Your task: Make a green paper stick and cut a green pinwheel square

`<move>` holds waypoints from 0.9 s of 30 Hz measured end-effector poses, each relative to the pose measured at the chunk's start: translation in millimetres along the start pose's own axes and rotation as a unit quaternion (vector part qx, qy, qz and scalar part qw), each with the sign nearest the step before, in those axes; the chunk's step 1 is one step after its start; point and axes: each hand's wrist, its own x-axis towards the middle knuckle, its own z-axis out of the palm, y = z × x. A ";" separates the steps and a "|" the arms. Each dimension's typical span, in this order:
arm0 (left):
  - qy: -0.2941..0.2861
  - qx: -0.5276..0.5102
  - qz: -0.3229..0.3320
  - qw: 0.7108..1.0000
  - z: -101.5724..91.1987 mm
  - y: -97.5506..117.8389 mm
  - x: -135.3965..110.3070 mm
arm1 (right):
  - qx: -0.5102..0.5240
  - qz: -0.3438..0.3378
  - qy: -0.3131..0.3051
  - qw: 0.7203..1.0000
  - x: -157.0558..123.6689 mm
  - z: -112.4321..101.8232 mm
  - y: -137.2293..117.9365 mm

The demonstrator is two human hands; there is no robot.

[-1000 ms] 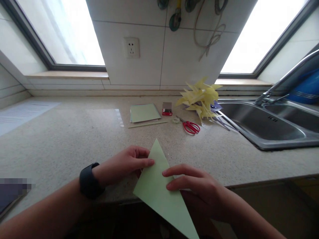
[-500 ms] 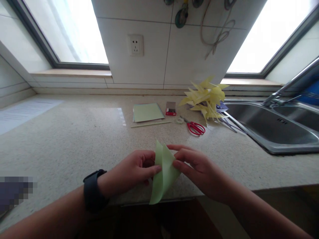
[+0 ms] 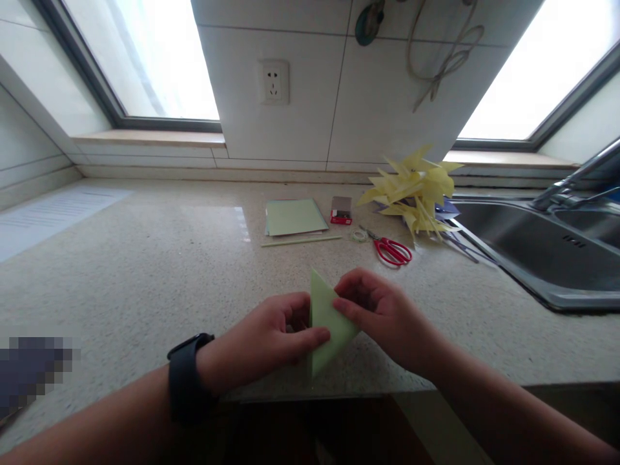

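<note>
The left hand [image 3: 271, 336] and right hand [image 3: 382, 316] pinch a folded pale-green paper triangle [image 3: 330, 326] over a speckled beige stone counter [image 3: 145, 278]; a white tiled wall [image 3: 295, 132] rises behind, beside bright windows [image 3: 155, 58].

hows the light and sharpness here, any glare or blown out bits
Head view: left window and right window washed out to white, a pale reflection on the countertop, deep shadow below its front edge; also head view: printed sheet too soft to read, lower tip of the green paper slightly blurred, patch at lower left pixelated.
</note>
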 end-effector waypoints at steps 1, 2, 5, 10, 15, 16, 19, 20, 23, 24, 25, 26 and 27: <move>0.002 0.012 0.002 1.000 0.2 0.0 0.4 | 0.008 0.007 -0.004 1.000 1.2 -0.2 -0.8; 0.004 0.026 0.005 1.000 0.2 -0.1 0.8 | 0.016 0.016 -0.012 1.000 2.9 -1.0 -1.7; 0.004 0.042 0.002 0.999 -0.3 -0.1 1.8 | 0.022 0.035 -0.054 0.998 12.6 -6.0 -5.1; 0.004 0.064 0.008 0.998 -0.1 0.7 0.6 | -0.059 0.010 -0.119 0.991 40.1 -19.0 -16.7; 0.021 0.077 -0.022 0.997 0.7 1.3 0.2 | -0.093 -0.015 -0.176 0.980 61.0 -29.0 -30.2; 0.022 0.075 -0.024 0.997 0.8 1.3 0.5 | -0.098 -0.020 -0.184 0.978 63.0 -30.0 -31.5; 0.028 0.076 -0.024 0.996 1.0 2.0 1.3 | -0.092 -0.028 -0.194 0.976 65.4 -30.0 -30.3; 0.029 0.082 -0.022 0.996 1.0 2.5 1.4 | -0.086 -0.029 -0.192 0.977 65.5 -29.2 -28.3; 0.028 0.108 -0.017 0.994 0.8 4.9 1.4 | -0.065 -0.035 -0.180 0.981 65.2 -26.1 -19.0; 0.027 0.116 -0.017 0.993 0.7 5.8 1.3 | -0.056 -0.037 -0.178 0.982 65.2 -25.3 -15.6; 0.027 0.122 -0.018 0.992 0.6 6.4 1.3 | -0.049 -0.041 -0.176 0.982 65.1 -24.8 -12.3; 0.028 0.127 -0.020 0.991 0.5 6.9 1.4 | -0.049 -0.047 -0.175 0.982 65.0 -24.6 -9.4; 0.030 0.131 -0.021 0.991 0.4 7.2 1.5 | -0.054 -0.056 -0.172 0.982 64.6 -24.8 -7.0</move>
